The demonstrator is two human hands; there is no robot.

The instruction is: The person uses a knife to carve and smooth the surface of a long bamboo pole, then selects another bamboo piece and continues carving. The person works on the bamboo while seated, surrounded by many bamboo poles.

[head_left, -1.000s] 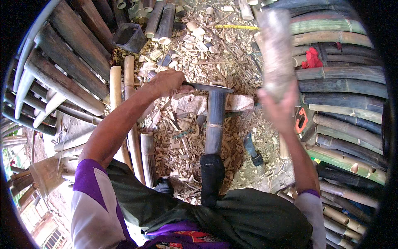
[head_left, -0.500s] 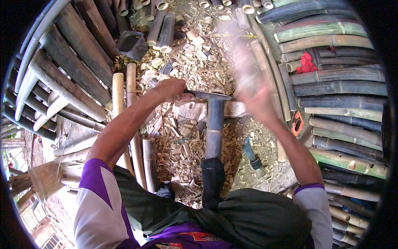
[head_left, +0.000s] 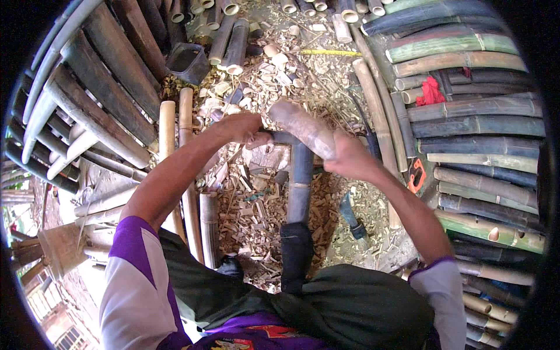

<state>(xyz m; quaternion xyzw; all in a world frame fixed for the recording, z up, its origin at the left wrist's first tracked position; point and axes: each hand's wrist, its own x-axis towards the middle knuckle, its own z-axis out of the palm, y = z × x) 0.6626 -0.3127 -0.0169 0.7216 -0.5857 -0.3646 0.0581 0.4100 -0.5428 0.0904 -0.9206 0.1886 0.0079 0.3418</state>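
Observation:
My left hand (head_left: pixel 245 129) is closed round the handle of a knife (head_left: pixel 283 138), whose flat dark blade lies across the far end of a bamboo pole (head_left: pixel 301 169). In my right hand (head_left: pixel 349 156) is a thick pale wooden club (head_left: pixel 300 122), slightly blurred, held over the blade and hiding its tip. The pole points away from me between my legs, its far end by a wooden block (head_left: pixel 268 157). A black cloth-like cover (head_left: pixel 296 251) lies at its near end.
Wood chips (head_left: pixel 262 216) cover the floor. Bamboo poles (head_left: pixel 475 124) are stacked at right, with more (head_left: pixel 111 87) at left. An orange-handled saw (head_left: pixel 416 177), a red cloth (head_left: pixel 430 90), a black bucket (head_left: pixel 188 61) and a yellow strip (head_left: pixel 332 52) lie around.
The club, a raised blur before, has swung down and left over the knife blade. My right hand has moved left and slightly down; my left hand stays nearly in place.

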